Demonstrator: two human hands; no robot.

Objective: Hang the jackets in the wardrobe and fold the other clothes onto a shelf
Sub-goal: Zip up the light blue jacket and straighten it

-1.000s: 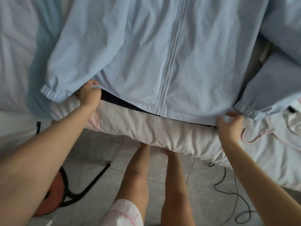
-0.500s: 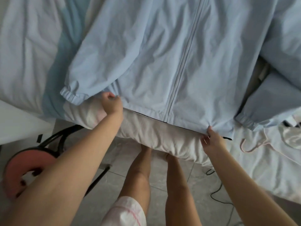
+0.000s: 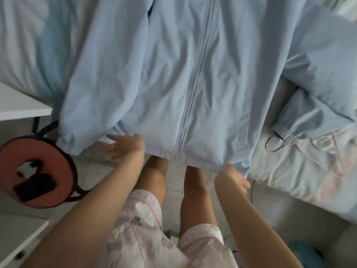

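Light blue zip-up jacket [image 3: 193,78] lies front-up, spread across the bed [image 3: 309,171], zipper closed and running down the middle, hem hanging over the bed edge toward the person. Left sleeve cuff [image 3: 67,144] droops off the edge at lower left; the other elastic cuff [image 3: 286,134] rests on the bedding at right. Left hand [image 3: 123,147] is at the hem left of the zipper, fingers spread and apart, palm showing, not gripping the fabric; blurred, contact with the hem unclear. Right hand [image 3: 235,176] is at the hem's right corner, fingers curled under the edge; looks clamped on the jacket hem, though the grip is partly hidden. White-pink bedding with a thin pink cord [image 3: 274,147] lies right of the jacket. Round red stool [image 3: 38,171] with black frame stands on the tiled floor [image 3: 173,190] at left, dark items on its seat. White furniture edge [image 3: 19,109] at far left. Person's bare legs and pink-patterned shorts [image 3: 143,229] below the hem.
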